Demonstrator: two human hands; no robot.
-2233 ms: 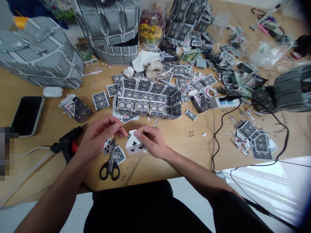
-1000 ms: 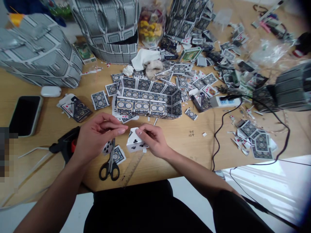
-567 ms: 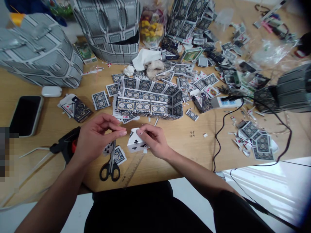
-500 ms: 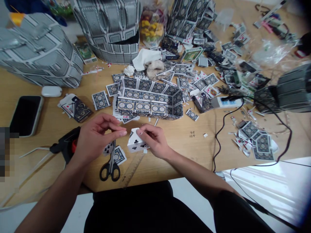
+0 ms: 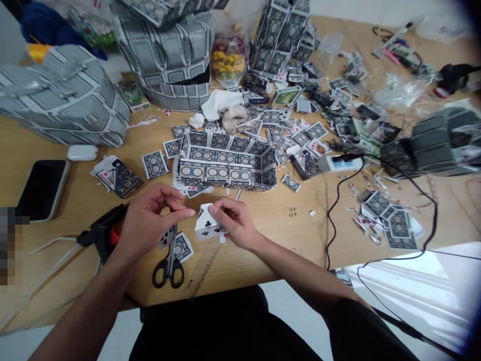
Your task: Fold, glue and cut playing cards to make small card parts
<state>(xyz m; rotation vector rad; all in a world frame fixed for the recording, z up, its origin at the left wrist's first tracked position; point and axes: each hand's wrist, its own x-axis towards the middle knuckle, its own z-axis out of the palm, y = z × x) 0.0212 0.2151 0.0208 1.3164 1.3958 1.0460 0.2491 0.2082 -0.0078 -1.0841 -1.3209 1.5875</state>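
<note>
My right hand [image 5: 235, 220] pinches a folded playing card [image 5: 206, 223] between thumb and fingers; its white face shows black clubs and is bent along a crease. Just left of it, my left hand [image 5: 152, 220] hovers with thumb and fingers apart, and I see nothing between them. Beneath the left hand lie black-handled scissors [image 5: 169, 268], their blades partly over a patterned card [image 5: 183, 247]. A clear ruler [image 5: 203, 271] rests on the table below the folded card. Beyond both hands stands an open rectangular box made of folded cards [image 5: 227, 173].
A black glue gun [image 5: 101, 225] lies by my left forearm, near a phone [image 5: 43, 190] and a white earbud case [image 5: 82, 152]. Woven card bags [image 5: 82, 105] stand at the back left. A power strip [image 5: 340, 163] with a black cable [image 5: 330, 220] and loose cards [image 5: 398, 223] lie right.
The camera view has shifted slightly, so the table things appear a little lower. Both hands keep nearly the same pose, the right still holding the folded card.
</note>
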